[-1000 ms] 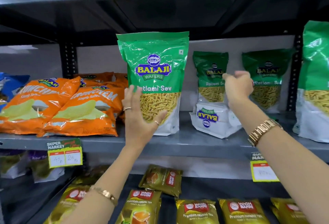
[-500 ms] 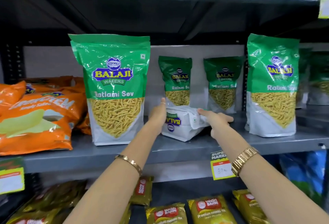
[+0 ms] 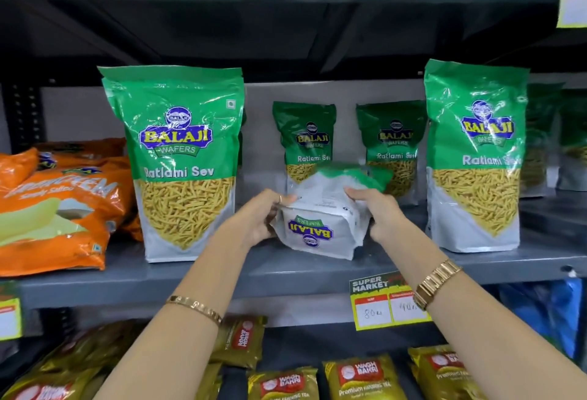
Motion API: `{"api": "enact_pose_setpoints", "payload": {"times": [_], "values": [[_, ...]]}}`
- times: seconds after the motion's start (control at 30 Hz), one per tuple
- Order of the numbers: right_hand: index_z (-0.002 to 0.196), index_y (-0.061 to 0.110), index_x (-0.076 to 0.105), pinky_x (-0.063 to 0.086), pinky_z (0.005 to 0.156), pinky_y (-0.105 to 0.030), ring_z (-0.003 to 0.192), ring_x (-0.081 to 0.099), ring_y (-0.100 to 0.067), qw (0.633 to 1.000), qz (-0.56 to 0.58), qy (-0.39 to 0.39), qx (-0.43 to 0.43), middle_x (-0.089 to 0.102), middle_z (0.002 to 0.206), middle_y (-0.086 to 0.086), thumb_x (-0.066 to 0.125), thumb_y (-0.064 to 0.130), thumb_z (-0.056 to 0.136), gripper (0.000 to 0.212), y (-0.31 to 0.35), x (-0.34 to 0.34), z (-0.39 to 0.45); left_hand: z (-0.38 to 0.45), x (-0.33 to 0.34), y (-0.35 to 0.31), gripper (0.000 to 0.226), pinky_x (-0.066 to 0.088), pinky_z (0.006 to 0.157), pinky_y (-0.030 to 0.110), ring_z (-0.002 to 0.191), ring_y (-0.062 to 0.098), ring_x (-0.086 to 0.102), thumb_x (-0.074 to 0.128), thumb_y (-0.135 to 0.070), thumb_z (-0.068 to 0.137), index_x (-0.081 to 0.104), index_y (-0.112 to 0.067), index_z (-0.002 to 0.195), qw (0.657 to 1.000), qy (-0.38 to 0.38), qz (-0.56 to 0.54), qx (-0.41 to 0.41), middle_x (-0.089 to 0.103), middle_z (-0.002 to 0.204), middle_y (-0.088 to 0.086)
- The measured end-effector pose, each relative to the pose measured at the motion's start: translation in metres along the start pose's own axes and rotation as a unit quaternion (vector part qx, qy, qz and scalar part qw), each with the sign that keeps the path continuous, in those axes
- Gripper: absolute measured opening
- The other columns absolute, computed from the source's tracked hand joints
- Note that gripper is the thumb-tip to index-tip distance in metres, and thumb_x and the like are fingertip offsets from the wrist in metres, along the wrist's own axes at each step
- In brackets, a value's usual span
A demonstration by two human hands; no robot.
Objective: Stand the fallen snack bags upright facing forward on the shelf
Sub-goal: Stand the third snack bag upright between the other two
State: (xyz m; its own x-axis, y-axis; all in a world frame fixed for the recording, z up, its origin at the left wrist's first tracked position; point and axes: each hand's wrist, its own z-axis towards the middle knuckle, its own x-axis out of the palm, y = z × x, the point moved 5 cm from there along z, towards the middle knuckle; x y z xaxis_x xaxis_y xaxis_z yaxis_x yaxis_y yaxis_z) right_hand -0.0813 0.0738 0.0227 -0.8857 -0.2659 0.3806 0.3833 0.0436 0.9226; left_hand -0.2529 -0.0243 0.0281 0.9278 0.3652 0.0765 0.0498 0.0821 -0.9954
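Hands, left (image 3: 254,220) and right (image 3: 379,217), now clasp the fallen bag (image 3: 320,225), its far end lifted since before.

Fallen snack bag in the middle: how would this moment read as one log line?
stage: righting | object: fallen bag, bottom facing out | left hand: gripping its side | right hand: gripping other side | location: shelf
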Motion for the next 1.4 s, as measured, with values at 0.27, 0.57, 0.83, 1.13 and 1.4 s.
{"api": "enact_pose_setpoints", "payload": {"times": [0.27,0.57,0.83,1.13,1.4], "values": [[0.135,0.002,0.032,0.050,0.092,-0.042,0.109,0.059,-0.030,0.978,-0.094,0.116,-0.147,0.057,0.129,-0.018,0.068,-0.015,0.069,0.077,0.048,0.008,0.016,0.007,0.018,-0.007,0.038,0.055,0.054,0.015,0.077,0.019,0.060,0.057,0.017,0.077,0.056,0.008,0.114,0.987,-0.065,0.067,0.131,0.062,0.102,0.011],[0.136,0.009,0.032,0.053,0.087,-0.042,0.099,0.064,-0.025,0.962,-0.146,0.181,-0.141,0.060,0.120,-0.014,0.065,-0.019,0.069,0.080,0.020,0.012,0.048,0.027,0.017,0.020,0.046,0.047,0.099,0.042,0.109,0.026,0.057,0.066,0.010,0.072,0.047,-0.011,0.109,0.964,-0.111,0.217,0.108,0.059,0.124,0.016],[0.124,0.012,0.057,0.048,0.094,-0.038,0.107,0.061,-0.025,0.993,0.060,0.081,-0.059,0.065,0.117,-0.008,0.040,0.042,0.094,0.046,0.021,-0.003,0.075,-0.001,0.029,0.004,0.059,0.027,0.099,0.023,0.133,0.020,0.033,0.051,-0.012,0.088,0.029,-0.014,0.142,0.948,-0.227,0.150,0.163,0.033,0.148,0.008],[0.079,0.015,0.070,0.053,0.071,-0.038,0.080,0.067,-0.023,0.989,0.039,0.142,-0.008,0.076,0.079,-0.006,0.035,0.031,0.096,0.042,0.003,0.010,0.081,-0.004,0.078,0.019,0.056,0.012,0.115,0.034,0.144,0.015,0.011,0.034,-0.030,0.097,0.013,-0.018,0.148,0.973,-0.192,0.013,0.129,0.012,0.158,-0.001],[0.072,0.020,0.060,0.045,0.051,-0.020,0.056,0.056,-0.010,0.977,-0.089,0.192,-0.036,0.058,0.066,0.002,0.052,0.030,0.084,0.018,0.002,0.010,0.071,0.033,0.058,0.000,0.056,0.055,0.059,0.026,0.069,0.014,0.070,0.028,-0.050,0.094,0.071,-0.019,0.078,0.988,-0.118,-0.073,0.073,0.073,0.085,0.003]]}}
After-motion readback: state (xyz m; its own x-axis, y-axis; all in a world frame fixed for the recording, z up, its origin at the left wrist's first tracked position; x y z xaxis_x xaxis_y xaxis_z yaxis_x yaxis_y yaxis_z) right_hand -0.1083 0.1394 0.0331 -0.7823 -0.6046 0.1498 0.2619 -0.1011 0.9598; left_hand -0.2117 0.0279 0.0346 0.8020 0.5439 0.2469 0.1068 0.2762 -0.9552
